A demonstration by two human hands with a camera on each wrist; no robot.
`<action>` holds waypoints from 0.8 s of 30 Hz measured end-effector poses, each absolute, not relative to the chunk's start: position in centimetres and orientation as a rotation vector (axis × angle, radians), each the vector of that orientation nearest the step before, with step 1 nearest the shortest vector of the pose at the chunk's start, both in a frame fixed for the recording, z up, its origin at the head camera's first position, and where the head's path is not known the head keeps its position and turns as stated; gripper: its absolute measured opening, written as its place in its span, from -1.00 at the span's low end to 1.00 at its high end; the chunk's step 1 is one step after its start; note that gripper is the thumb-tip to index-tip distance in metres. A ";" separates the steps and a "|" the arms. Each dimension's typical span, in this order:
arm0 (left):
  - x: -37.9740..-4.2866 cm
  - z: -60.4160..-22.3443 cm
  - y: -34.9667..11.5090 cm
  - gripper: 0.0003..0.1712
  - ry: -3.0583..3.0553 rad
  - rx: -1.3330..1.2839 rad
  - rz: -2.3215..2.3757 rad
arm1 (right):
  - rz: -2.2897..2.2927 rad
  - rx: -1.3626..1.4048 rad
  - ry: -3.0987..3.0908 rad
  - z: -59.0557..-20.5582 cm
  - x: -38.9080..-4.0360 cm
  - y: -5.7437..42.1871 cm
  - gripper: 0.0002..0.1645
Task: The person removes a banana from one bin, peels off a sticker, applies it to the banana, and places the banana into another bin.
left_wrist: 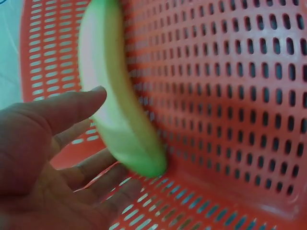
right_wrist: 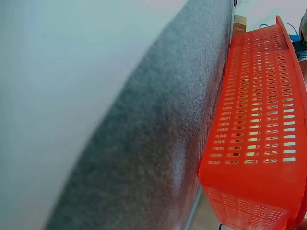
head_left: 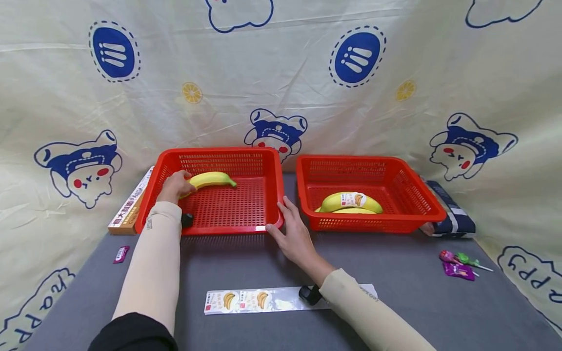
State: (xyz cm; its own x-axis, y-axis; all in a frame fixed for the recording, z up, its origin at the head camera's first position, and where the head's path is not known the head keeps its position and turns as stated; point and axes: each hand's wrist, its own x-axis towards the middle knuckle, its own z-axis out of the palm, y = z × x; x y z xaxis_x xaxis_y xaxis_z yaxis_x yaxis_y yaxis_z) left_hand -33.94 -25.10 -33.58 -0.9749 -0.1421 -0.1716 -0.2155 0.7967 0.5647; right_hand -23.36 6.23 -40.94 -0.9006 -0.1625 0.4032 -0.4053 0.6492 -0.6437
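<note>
In the head view my left hand (head_left: pixel 174 187) is inside the left red basket (head_left: pixel 282 185), at the near end of a single yellow banana (head_left: pixel 212 179). In the left wrist view the thumb lies across the banana (left_wrist: pixel 112 91) and the other fingers reach behind its lower end, holding it. My right hand (head_left: pixel 295 239) rests against the front right corner of that basket, thumb at the front rim and fingers on the side. The right red basket (head_left: pixel 421 195) holds bananas (head_left: pixel 373 204), the top one bearing a white label (head_left: pixel 352 199).
A strip of banana labels (head_left: pixel 250 301) lies in front, partly under the right forearm. A long box (head_left: pixel 131 204) stands left of the baskets, near a small purple packet (head_left: pixel 121 254). At right are a dark blue package (head_left: pixel 452 214), lollipops (head_left: pixel 463 258) and a purple wrapper (head_left: pixel 458 270).
</note>
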 end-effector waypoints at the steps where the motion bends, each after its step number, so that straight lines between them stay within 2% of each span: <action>1: -34.0 -33.8 -25.1 -0.30 2.862 -0.278 0.911 | 1.110 0.460 -2.558 -41.0 -23.3 6.2 -0.13; 11: -33.9 -34.8 -23.7 -0.33 2.774 -0.325 0.953 | 1.096 0.468 -2.546 -41.1 -23.1 6.0 -0.13; 24: -33.1 -32.1 -21.9 -0.51 2.857 -0.363 0.797 | 1.118 0.427 -2.595 -40.5 -23.4 6.2 -0.13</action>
State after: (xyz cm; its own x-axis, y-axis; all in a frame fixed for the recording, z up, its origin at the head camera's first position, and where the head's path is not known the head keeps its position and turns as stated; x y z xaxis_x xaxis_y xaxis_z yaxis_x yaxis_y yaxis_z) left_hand -33.12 -21.90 -32.13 -0.9589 -0.1903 -0.2107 -0.2719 0.8292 0.4884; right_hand -23.38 6.23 -40.51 -0.9162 -0.1560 0.3691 -0.3754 0.6563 -0.6545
